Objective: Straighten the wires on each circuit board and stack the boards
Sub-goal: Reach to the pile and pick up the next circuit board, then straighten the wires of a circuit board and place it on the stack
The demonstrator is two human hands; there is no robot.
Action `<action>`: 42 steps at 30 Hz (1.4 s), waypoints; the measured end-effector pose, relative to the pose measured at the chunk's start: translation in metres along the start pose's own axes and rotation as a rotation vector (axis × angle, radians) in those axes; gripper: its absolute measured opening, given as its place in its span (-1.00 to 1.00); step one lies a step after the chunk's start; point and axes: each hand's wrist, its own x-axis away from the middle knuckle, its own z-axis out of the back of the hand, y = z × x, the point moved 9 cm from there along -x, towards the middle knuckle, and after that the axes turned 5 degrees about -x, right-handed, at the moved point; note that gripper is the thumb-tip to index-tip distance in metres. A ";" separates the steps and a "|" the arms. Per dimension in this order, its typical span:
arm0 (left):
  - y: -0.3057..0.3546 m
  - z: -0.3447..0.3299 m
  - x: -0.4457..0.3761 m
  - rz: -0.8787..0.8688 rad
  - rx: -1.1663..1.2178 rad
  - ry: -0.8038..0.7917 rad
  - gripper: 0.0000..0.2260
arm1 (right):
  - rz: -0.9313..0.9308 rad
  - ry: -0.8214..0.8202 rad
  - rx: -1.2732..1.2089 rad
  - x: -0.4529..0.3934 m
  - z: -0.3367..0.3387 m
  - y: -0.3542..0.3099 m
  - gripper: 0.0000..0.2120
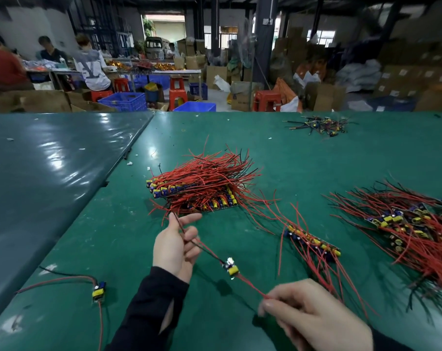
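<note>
The right grip (pixel 313 317) pinches the red wire (pixel 251 285) and the left grip (pixel 175 245) pinches the black wire (pixel 189 239), holding a board (pixel 231 267) above the bench (pixel 240 138), the stack (pixel 197 188) at 12 o'clock.

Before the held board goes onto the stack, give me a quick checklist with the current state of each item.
1. Left hand holds the dark wires: ok.
2. Right hand pinches the red wires; grip blurred: cannot tell how firm.
3. Small board hangs off the green table between the hands: ok.
4. Its wires pulled straight: ok.
5. Stack ahead of the left hand, reachable: ok.
6. Single board at left, wires still bent: not ok.
</note>
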 end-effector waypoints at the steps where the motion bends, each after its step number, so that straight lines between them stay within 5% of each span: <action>1: -0.001 0.001 0.000 0.010 0.022 0.014 -0.58 | 0.011 -0.011 0.035 0.005 0.001 -0.005 -0.79; 6: -0.010 -0.008 0.006 0.109 0.083 -0.074 -0.64 | 0.052 0.062 0.094 0.024 0.023 -0.035 -0.76; 12: -0.013 -0.013 0.010 0.136 0.052 -0.095 -0.70 | 0.207 0.461 0.027 0.052 0.127 -0.061 -0.75; 15: -0.014 -0.012 0.009 0.132 0.001 -0.083 -0.70 | 0.173 0.604 0.266 0.072 0.196 -0.033 -0.66; 20: -0.011 -0.004 0.007 0.092 -0.067 -0.011 -0.73 | -0.174 0.834 0.880 0.090 0.336 0.118 -0.51; 24: -0.012 -0.001 0.006 0.082 -0.101 0.002 -0.76 | -0.310 0.828 0.992 0.070 0.318 0.138 -0.42; 28: -0.016 -0.001 0.007 0.084 -0.158 -0.003 -0.81 | 0.054 1.000 1.020 0.059 0.236 0.005 -0.69; 31: -0.017 -0.002 0.008 0.070 -0.222 -0.016 -0.84 | 0.180 0.737 0.852 0.021 0.175 -0.030 -0.83; 34: -0.015 -0.006 0.009 0.026 -0.307 -0.029 -0.84 | -0.052 0.455 0.819 -0.025 0.141 -0.001 -0.61; 38: -0.013 -0.010 0.010 -0.017 -0.389 -0.049 -0.83 | -0.149 0.415 0.822 -0.062 0.122 0.020 -0.70; 42: -0.016 -0.022 0.011 -0.081 -0.487 -0.135 -0.89 | 0.052 0.417 0.620 -0.071 0.106 0.018 -0.75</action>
